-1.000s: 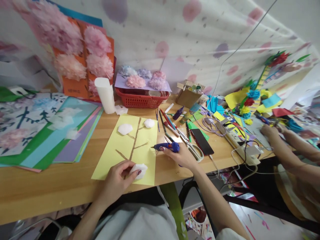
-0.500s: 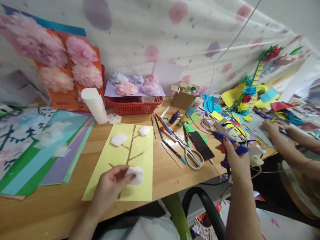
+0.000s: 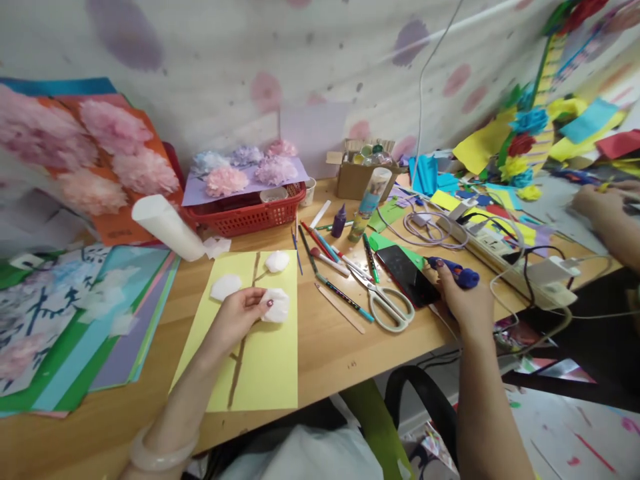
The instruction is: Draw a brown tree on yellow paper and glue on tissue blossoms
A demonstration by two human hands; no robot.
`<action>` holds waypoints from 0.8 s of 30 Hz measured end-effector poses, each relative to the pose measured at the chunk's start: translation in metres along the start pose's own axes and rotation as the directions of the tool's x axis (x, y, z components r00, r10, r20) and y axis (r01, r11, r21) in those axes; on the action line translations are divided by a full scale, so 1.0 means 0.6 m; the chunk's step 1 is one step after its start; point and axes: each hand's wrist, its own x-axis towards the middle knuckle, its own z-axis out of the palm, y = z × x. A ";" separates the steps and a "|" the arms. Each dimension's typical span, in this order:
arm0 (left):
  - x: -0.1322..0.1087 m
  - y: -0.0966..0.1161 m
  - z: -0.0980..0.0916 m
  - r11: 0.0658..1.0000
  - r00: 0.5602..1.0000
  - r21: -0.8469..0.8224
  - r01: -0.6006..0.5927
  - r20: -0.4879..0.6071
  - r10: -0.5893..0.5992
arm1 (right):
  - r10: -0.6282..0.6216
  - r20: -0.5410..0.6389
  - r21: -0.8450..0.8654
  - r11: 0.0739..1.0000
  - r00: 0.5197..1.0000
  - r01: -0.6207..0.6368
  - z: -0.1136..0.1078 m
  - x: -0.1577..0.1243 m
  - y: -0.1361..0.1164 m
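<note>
My left hand (image 3: 243, 315) pinches a white tissue-paper piece (image 3: 277, 307) between thumb and fingers, over the yellow paper sheet (image 3: 270, 373). A brown branch (image 3: 237, 373) runs up that sheet. Near its top lie two more white pieces, one at the left (image 3: 226, 287) and one at the right (image 3: 277, 261). My right hand (image 3: 463, 300) is closed around a blue glue gun (image 3: 463, 275), whose front end is beside the black phone (image 3: 407, 275). The handle is mostly hidden by my hand.
Scissors (image 3: 390, 308), pens and brushes lie right of the sheet. Behind stand a purple bottle (image 3: 339, 221), a white paper roll (image 3: 167, 228) and a red basket (image 3: 250, 219). A power strip (image 3: 505, 267) with cables lies at right, near another person's hand (image 3: 600, 203).
My left hand has moved up the yellow sheet with the white piece, toward the upper branch. My right hand has brought the glue gun closer to the phone. The view has shifted right.
</note>
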 end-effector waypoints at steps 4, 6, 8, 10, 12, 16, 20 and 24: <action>0.003 -0.001 0.016 0.995 0.998 0.098 -0.018 -0.060 0.024 | 0.081 0.073 -0.069 0.995 0.994 -0.076 -0.005 0.000 -0.004; 0.004 -0.002 0.021 0.983 0.995 0.177 -0.044 -0.085 0.060 | 0.113 0.084 -0.112 0.988 0.990 -0.104 -0.008 -0.002 -0.010; 0.003 -0.001 0.022 0.942 0.985 0.322 -0.095 -0.103 0.135 | 0.149 0.086 -0.137 0.981 0.985 -0.136 -0.011 -0.005 -0.018; 0.002 0.001 0.022 0.851 0.963 0.503 -0.151 -0.119 0.242 | 0.181 0.090 -0.142 0.976 0.979 -0.167 -0.013 -0.007 -0.026; 0.004 0.002 0.020 0.745 0.939 0.645 -0.166 -0.127 0.319 | 0.209 0.103 -0.130 0.972 0.973 -0.195 -0.015 -0.008 -0.032; 0.013 0.001 0.017 0.651 0.932 0.754 -0.085 -0.170 0.319 | 0.197 0.129 -0.100 0.978 0.972 -0.185 -0.017 -0.004 -0.033; 0.015 0.005 0.024 0.618 0.942 0.785 -0.048 -0.170 0.288 | 0.200 0.169 -0.127 0.975 0.965 -0.180 -0.021 0.002 -0.032; 0.009 0.006 0.034 0.566 0.947 0.816 -0.119 -0.077 0.310 | 0.238 0.019 -0.117 0.965 0.971 -0.234 -0.039 -0.002 -0.017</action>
